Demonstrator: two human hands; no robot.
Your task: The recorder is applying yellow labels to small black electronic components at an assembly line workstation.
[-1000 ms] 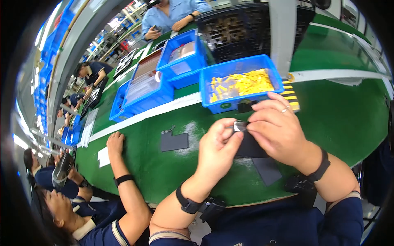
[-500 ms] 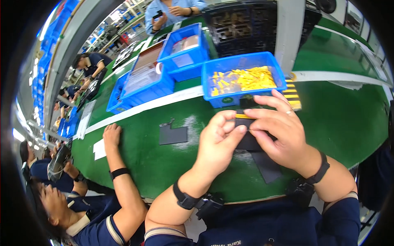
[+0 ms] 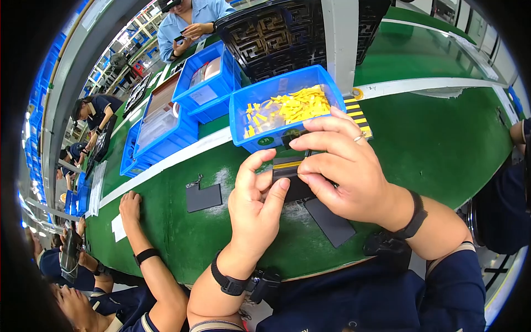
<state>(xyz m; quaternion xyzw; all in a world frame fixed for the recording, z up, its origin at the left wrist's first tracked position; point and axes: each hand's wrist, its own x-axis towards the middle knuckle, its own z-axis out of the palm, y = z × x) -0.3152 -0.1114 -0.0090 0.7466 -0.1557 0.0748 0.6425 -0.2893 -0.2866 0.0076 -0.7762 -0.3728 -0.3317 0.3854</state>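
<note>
Between my two hands is a black flat piece [image 3: 283, 173] with a yellow strip along its upper edge. My left hand [image 3: 255, 202] grips its left end between thumb and bent fingers. At its right end, my right hand [image 3: 345, 163] pinches with thumb and forefinger, the other fingers raised; fingertips hide part of this end. Below the hands a dark slab [image 3: 298, 192] is partly covered. To its right a black rectangular slab [image 3: 330, 222] lies flat on the green table. Another black slab [image 3: 203, 198], with a short lead at its top, lies left of my left hand.
Beyond my hands stands a blue bin [image 3: 260, 141] of yellow strips, beside a grey post [image 3: 340, 50]. More blue bins [image 3: 207, 88] stand at the far left. A co-worker's arm [image 3: 149, 249] rests on the table at left, near a white sheet [image 3: 118, 227]. Another person [image 3: 191, 27] works across the table.
The whole view has swung, so the table and bins sit further left in the picture. Both hands still hold the black piece, and more of its front face shows between them.
</note>
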